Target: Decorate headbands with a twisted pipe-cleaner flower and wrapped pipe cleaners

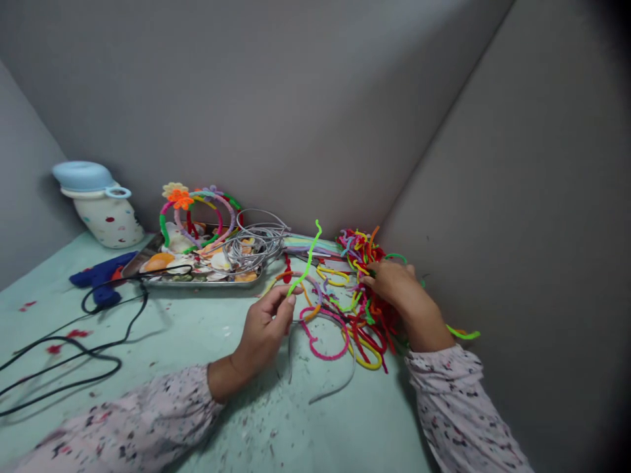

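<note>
My left hand (263,328) pinches one green pipe cleaner (306,261) in its fingers, my right hand (397,289) grips the tangled pile (362,309), mostly unsorted, finished headbands (197,210) on the tray (207,281).

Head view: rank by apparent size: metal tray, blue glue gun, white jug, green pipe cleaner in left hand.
1. metal tray
2. white jug
3. blue glue gun
4. green pipe cleaner, long but thin

The jug and the glue gun look close in size; that order is unsure.
</note>
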A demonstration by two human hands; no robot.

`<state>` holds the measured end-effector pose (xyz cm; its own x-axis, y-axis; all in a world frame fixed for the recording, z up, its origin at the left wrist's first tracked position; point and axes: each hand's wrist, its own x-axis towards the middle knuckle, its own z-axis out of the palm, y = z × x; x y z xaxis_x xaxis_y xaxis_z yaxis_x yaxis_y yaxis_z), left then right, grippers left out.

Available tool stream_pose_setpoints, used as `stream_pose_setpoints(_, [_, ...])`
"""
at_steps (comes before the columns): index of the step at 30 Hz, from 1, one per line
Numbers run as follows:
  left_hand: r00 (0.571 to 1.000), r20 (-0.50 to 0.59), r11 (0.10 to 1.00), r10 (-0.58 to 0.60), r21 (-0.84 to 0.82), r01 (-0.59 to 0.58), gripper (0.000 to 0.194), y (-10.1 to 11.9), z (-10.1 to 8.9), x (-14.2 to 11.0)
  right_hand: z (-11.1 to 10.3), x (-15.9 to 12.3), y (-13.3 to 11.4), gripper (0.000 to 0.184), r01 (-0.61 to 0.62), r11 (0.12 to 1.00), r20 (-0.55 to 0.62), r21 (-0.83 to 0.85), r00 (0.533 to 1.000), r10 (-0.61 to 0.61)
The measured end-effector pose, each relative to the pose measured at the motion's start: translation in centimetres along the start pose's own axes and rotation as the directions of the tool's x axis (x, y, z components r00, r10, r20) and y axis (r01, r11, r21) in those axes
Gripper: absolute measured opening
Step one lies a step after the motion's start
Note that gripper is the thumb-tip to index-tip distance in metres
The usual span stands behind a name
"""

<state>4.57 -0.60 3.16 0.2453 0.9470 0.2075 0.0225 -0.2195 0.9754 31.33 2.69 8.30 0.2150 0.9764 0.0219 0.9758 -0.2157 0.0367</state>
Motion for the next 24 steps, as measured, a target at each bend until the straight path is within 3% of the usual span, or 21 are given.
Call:
stream_pose_setpoints(2, [1.0, 0.011, 1.0, -0.011, -0.007, 0.011, 0.033, 0.0, 0.0, 0.1, -0.8, -0.6, 0.1, 0.028, 0.054, 0.999, -0.043, 0.004, 0.998, -0.054])
stream_pose_setpoints(4, [1.0, 0.021, 1.0, -0.016, -0.016, 0.016, 0.032, -0.1, 0.0, 0.1, -2.3, -1.6, -0.4, 0.028, 0.118, 0.992, -0.178, 0.045, 0.978, -0.108])
stream_pose_setpoints(6, [0.999, 0.034, 1.0, -0.01, -0.016, 0.011, 0.03, -0.2, 0.0, 0.1, -3.8, -2.9, -1.8, 0.029, 0.269, 0.95, -0.354, 0.159, 0.914, -0.2])
stream_pose_setpoints(7, [0.999, 0.046, 1.0, -0.006, -0.01, 0.006, 0.029, -0.2, 0.0, 0.1, -4.3, -3.6, -2.7, 0.028, 0.385, 0.891, -0.393, 0.241, 0.878, -0.273])
stream_pose_setpoints(9, [0.997, 0.082, 1.0, 0.007, 0.002, -0.008, 0.027, -0.2, 0.0, 0.0, -4.8, -4.7, -4.8, 0.028, 0.6, 0.693, -0.397, 0.401, 0.795, -0.458])
stream_pose_setpoints(11, [0.992, 0.122, 1.0, 0.028, 0.01, -0.029, 0.025, -0.1, -0.1, -0.1, -4.7, -5.4, -6.6, 0.032, 0.715, 0.511, -0.384, 0.477, 0.693, -0.61])
stream_pose_setpoints(12, [0.99, 0.138, 0.999, 0.038, 0.012, -0.04, 0.025, 0.0, -0.1, -0.2, -4.4, -5.6, -7.3, 0.033, 0.725, 0.474, -0.348, 0.5, 0.669, -0.656])
stream_pose_setpoints(14, [0.987, 0.154, 0.999, 0.05, 0.011, -0.052, 0.025, 0.0, -0.1, -0.2, -4.0, -5.6, -7.9, 0.031, 0.707, 0.472, -0.271, 0.527, 0.666, -0.695])
stream_pose_setpoints(16, [0.986, 0.162, 0.999, 0.036, -0.003, -0.036, 0.024, -0.1, 0.0, -0.1, -3.6, -5.4, -7.7, 0.023, 0.682, 0.509, -0.238, 0.526, 0.692, -0.681])
stream_pose_setpoints(19, [0.987, 0.159, 0.999, -0.013, -0.031, 0.018, 0.022, -0.4, 0.2, 0.1, -3.5, -5.0, -6.8, 0.015, 0.683, 0.554, -0.268, 0.477, 0.713, -0.648])
stream_pose_setpoints(24, [0.987, 0.147, 0.997, -0.072, -0.029, 0.077, 0.02, -0.9, 0.5, 0.4, -3.1, -4.7, -6.2, 0.011, 0.709, 0.583, -0.311, 0.397, 0.701, -0.641])
